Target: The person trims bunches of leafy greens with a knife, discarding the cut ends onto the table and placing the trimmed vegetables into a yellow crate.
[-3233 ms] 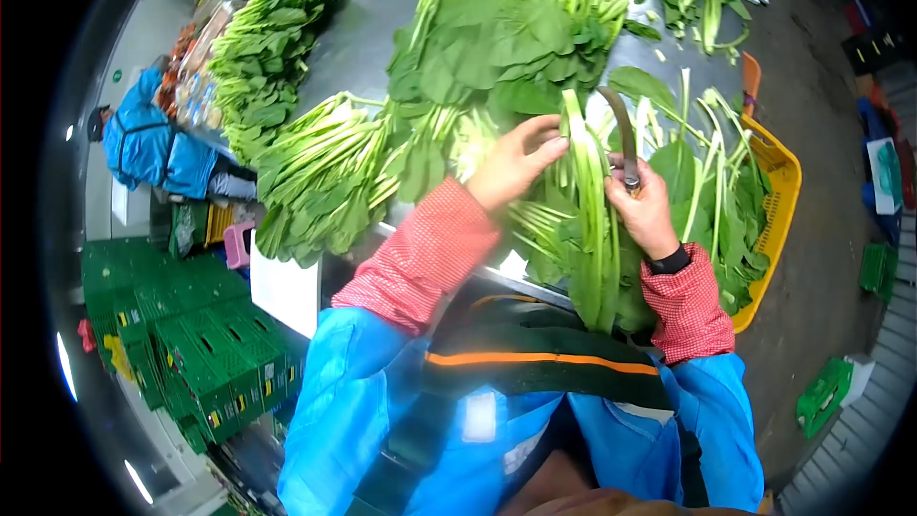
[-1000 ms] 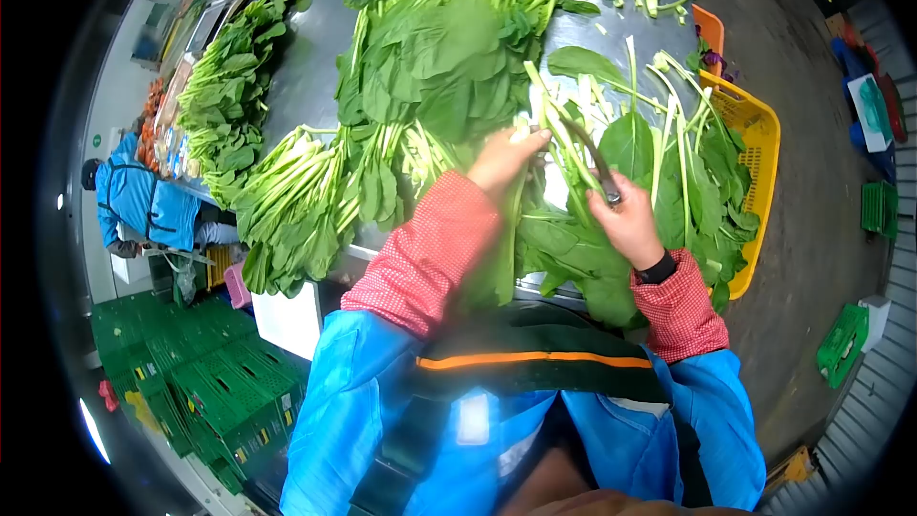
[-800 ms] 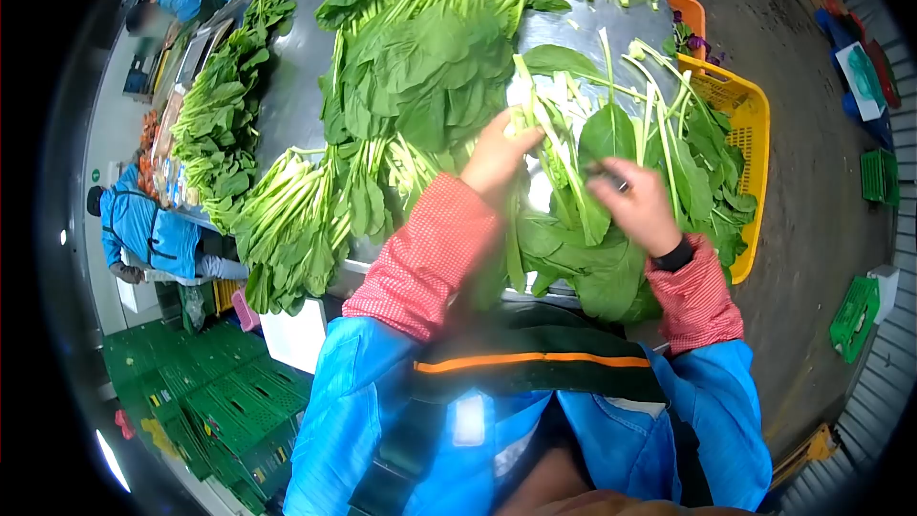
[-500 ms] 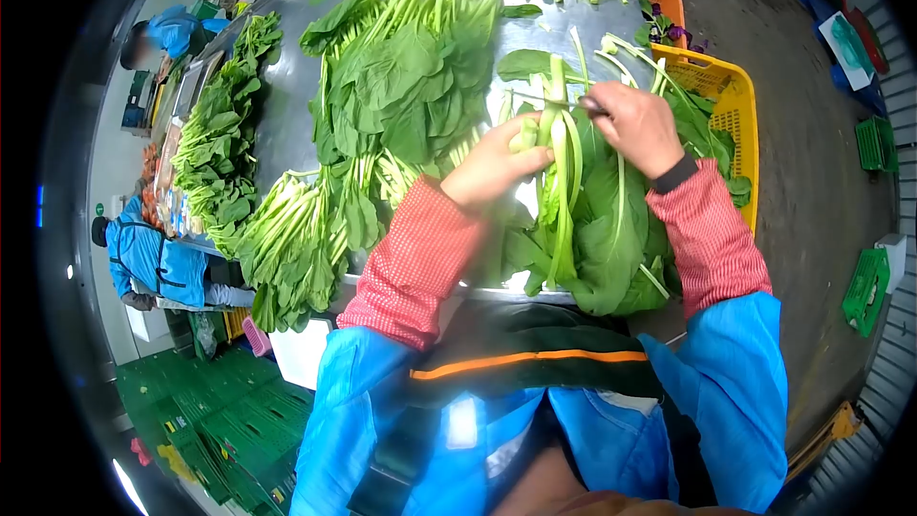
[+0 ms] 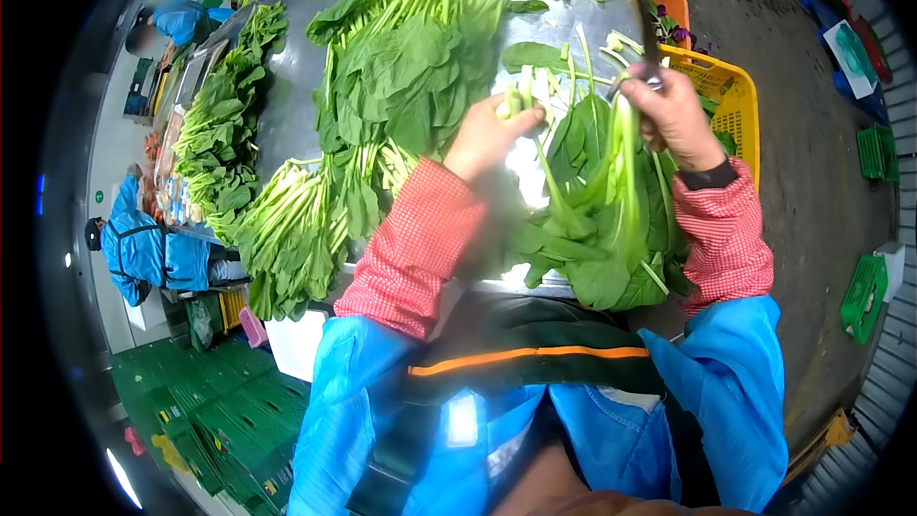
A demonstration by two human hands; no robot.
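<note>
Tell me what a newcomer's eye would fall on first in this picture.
First, the great heap of leafy greens spread over the metal table at the top centre. In front of it, the left hand pinches the stem end of a bunch of greens, while the right hand grips a curved knife with its blade pointing up. A yellow basket stands beside the table on the right.

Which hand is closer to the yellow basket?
Right. The right hand, holding the knife, is beside the yellow basket; the left hand, pinching green stems, is farther off over the table.
</note>
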